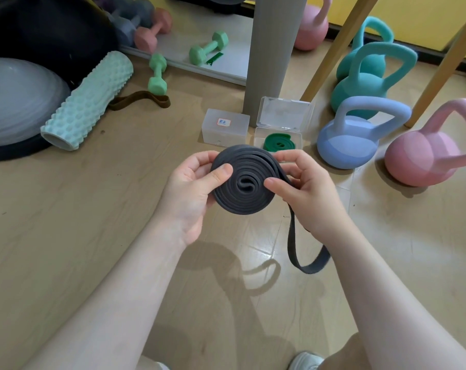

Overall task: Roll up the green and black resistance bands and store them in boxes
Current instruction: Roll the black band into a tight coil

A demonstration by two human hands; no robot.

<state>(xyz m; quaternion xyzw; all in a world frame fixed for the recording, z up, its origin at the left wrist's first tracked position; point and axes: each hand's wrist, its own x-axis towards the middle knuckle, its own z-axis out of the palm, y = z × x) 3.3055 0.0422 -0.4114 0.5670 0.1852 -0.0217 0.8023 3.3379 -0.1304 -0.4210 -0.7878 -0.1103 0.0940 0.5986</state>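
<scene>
A black resistance band (244, 180) is wound into a flat coil held above the floor, with a loose tail looping down to the right below my wrist. My left hand (191, 188) grips the coil's left side, thumb on its face. My right hand (304, 188) pinches the coil's right edge where the tail leaves. Behind the coil, a rolled green band (278, 142) lies in an open clear box (285, 121) with its lid propped up. A closed clear box (225, 128) with a small label stands to its left.
Blue (352, 140), pink (427, 156) and teal (365, 81) kettlebells stand at the right. A grey post (269, 54) rises behind the boxes, with wooden legs beside it. A mint foam roller (90, 100), a brown band (141, 100), green dumbbells and a grey dome sit at the left.
</scene>
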